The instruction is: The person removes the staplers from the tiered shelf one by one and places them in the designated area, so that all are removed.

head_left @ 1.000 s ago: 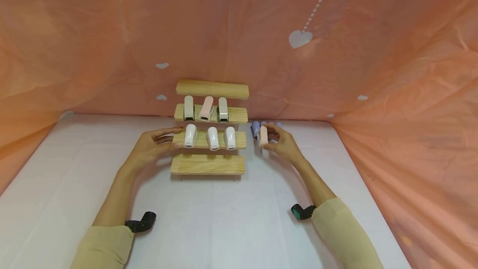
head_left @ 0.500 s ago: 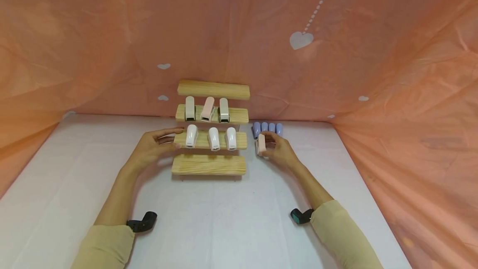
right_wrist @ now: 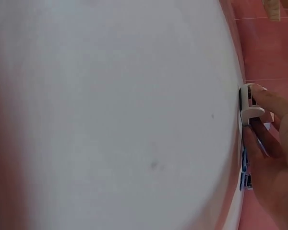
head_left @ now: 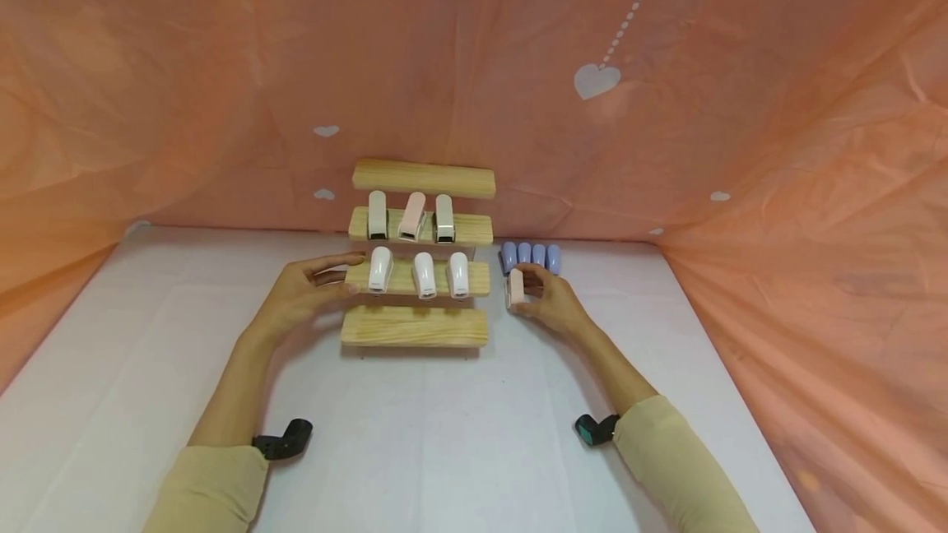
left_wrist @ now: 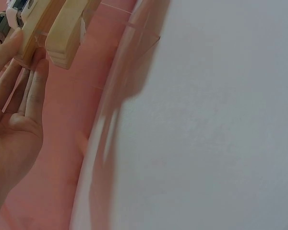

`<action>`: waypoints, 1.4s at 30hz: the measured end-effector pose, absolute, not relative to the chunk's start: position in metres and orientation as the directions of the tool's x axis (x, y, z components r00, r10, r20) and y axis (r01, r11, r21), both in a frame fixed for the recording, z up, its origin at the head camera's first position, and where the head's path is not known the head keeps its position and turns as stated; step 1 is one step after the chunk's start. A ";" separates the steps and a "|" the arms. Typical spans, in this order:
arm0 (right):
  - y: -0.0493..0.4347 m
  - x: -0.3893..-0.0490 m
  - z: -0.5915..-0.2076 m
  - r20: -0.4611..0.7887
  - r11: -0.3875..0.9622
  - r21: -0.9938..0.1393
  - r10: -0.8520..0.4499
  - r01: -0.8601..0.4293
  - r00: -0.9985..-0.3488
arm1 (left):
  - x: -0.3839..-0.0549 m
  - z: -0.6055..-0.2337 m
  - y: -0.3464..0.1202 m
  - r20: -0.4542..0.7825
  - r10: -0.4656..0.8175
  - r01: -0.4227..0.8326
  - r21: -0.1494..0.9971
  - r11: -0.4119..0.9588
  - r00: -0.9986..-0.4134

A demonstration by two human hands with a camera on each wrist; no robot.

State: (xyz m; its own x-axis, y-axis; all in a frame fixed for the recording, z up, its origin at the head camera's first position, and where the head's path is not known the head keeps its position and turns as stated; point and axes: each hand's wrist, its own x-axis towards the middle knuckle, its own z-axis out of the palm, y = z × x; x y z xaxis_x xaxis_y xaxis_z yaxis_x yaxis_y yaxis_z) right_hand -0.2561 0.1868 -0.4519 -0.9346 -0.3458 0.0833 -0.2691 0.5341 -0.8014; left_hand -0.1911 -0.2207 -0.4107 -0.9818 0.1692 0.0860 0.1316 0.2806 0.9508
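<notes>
My left hand (head_left: pixel 307 290) grips the left end of a tiered wooden display rack (head_left: pixel 415 327); in the left wrist view its thumb and fingers meet the board end. Between thumb and fingers of my right hand (head_left: pixel 551 298) is a small pink stapler (head_left: pixel 516 288), upright at the table surface to the right of the rack. In the right wrist view the stapler (right_wrist: pixel 252 111) shows its pale side, partly covered by the fingers. Several lilac mini staplers (head_left: pixel 539 255) stand in a row just behind that hand.
One rack tier carries three white staplers (head_left: pixel 424 274). Above it, two grey-green staplers (head_left: pixel 377 214) flank a pink stapler (head_left: pixel 412 215). A peach cloth backdrop (head_left: pixel 474 64) hangs behind the white table (head_left: pixel 444 434).
My right hand has brought the pink stapler slightly toward me and lowered it in front of the lilac row, which is now uncovered. The left hand keeps its place on the rack.
</notes>
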 end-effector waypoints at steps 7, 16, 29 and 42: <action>0.191 -0.256 -0.445 0.125 0.517 -0.801 -0.348 -0.301 -0.929 | -0.194 -0.414 -0.221 0.119 0.184 0.157 0.965 0.208 -0.976; 0.194 -0.256 -0.430 0.219 0.438 -0.826 -0.331 -0.355 -0.918 | -0.192 -0.410 -0.220 0.112 0.183 0.153 0.962 0.228 -0.977; 0.169 -0.238 -0.374 0.378 0.297 -0.819 -0.365 -0.491 -0.851 | -0.192 -0.414 -0.221 0.110 0.167 0.150 0.956 0.252 -0.980; 0.152 -0.235 -0.344 0.420 0.268 -0.794 -0.409 -0.546 -0.810 | -0.192 -0.413 -0.220 0.098 0.162 0.135 0.964 0.231 -0.982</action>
State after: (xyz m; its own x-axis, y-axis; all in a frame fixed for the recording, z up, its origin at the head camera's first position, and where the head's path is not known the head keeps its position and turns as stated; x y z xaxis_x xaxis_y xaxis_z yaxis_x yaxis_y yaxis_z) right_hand -0.2350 0.1519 -0.3441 -0.8103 -0.4092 0.4195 -0.5462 0.2681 -0.7936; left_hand -0.1921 -0.2204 -0.4128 -0.9818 0.1623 0.0982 0.1346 0.2313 0.9635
